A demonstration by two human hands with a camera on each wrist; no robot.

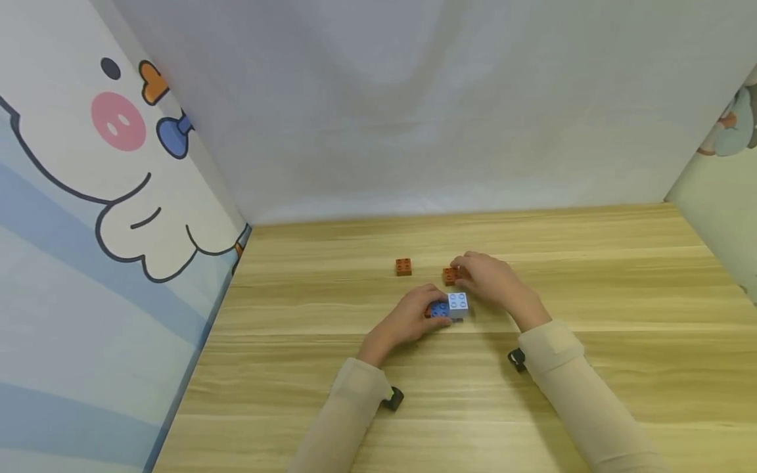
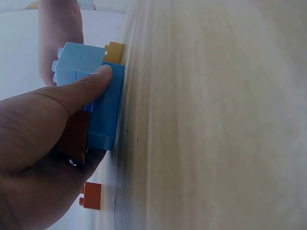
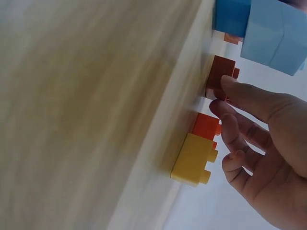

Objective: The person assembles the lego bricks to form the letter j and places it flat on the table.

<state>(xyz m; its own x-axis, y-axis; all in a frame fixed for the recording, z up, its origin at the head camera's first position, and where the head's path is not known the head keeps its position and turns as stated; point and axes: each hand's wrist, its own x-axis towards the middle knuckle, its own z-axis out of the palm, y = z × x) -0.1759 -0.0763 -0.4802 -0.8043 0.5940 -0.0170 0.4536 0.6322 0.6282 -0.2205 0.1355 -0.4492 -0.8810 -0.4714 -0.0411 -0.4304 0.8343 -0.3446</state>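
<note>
While left hand (image 1: 409,314) grips half-hidden brick stack (image 1: 454,307), right hand (image 1: 489,278) pinching reddish brick (image 1: 449,276), partly covered

Soft, even light lay across the table (image 1: 266,368), and a faint shadow fell left of the right sleeve (image 1: 591,401). Seen from its wrist, the left hand (image 2: 38,139) looked dim, the nearest tabletop blurred and hazy.
</note>
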